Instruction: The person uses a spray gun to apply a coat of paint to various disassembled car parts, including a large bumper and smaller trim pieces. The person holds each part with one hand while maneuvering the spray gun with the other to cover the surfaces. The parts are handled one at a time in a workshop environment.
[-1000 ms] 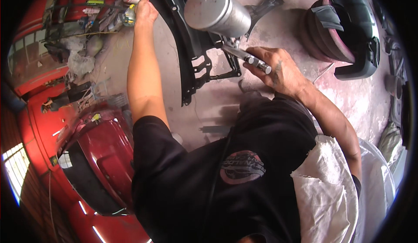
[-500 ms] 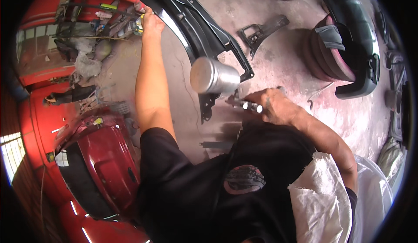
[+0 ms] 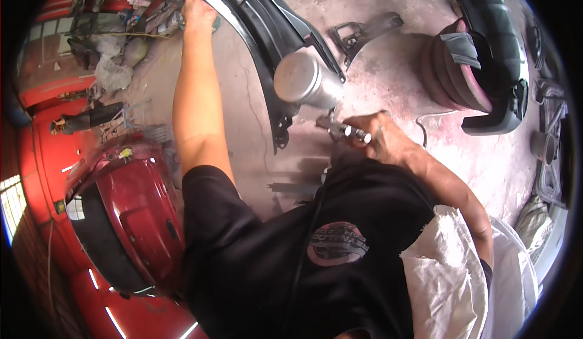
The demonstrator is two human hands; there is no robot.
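A long, curved black car fender (image 3: pixel 267 32) reaches from the top edge of the view toward the middle. At its far left edge is my left hand (image 3: pixel 199 14), arm stretched out and fingers closed on the rim; the fingertips are partly hidden. My right hand (image 3: pixel 385 137) is wrapped round a spray gun (image 3: pixel 341 129), close in front of my body. The gun's silver paint cup (image 3: pixel 306 81) sits on top and covers part of the fender's near end. The gun's nozzle is hard to make out.
On the right lie a dark bumper (image 3: pixel 498 29) and pinkish stacked wheel rims (image 3: pixel 446 66). A black bracket (image 3: pixel 361 35) lies on the floor beyond the fender. To the left stand a dark red car panel (image 3: pixel 139 211) and a cluttered rack (image 3: pixel 115 29). A hose (image 3: pixel 423 126) trails behind my right hand.
The whole view has shifted, with the surroundings sliding a little left. The spray gun and its cup have moved up and slightly right, farther over the fender. Both hands keep their hold.
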